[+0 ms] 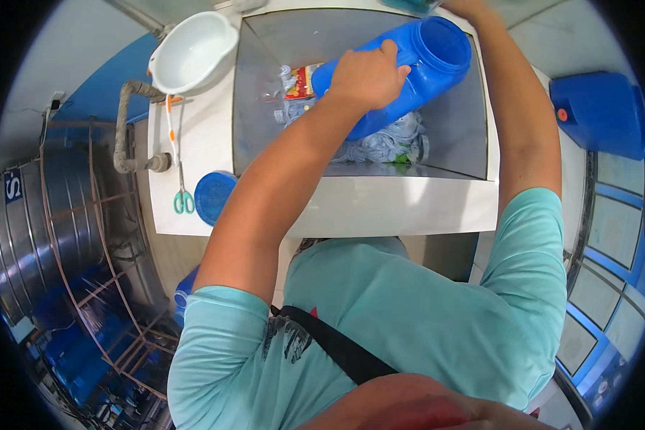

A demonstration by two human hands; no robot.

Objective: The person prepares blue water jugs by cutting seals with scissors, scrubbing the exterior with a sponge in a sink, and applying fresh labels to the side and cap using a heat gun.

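Note:
My left hand [373,75] is closed around the handle of a large blue plastic jug [403,94]. The jug lies tilted over a grey-lined sink basin [451,145], its open round mouth towards the upper right. Below it in the basin are a heap of clear, crumpled plastic pieces [376,142], a bit of green, and a red and yellow packet [301,82]. My right hand [465,6] is at the top edge, blurred and partly cut off, beside a teal translucent item [411,5]; its grip is unclear.
Left of the basin on the white counter [193,129] are a white plastic bowl [193,54], a white and orange brush [171,129], green-handled scissors [183,201] and a blue round lid [215,197]. A pipe [122,123] juts out at left. A blue jerrycan [596,113] stands at right.

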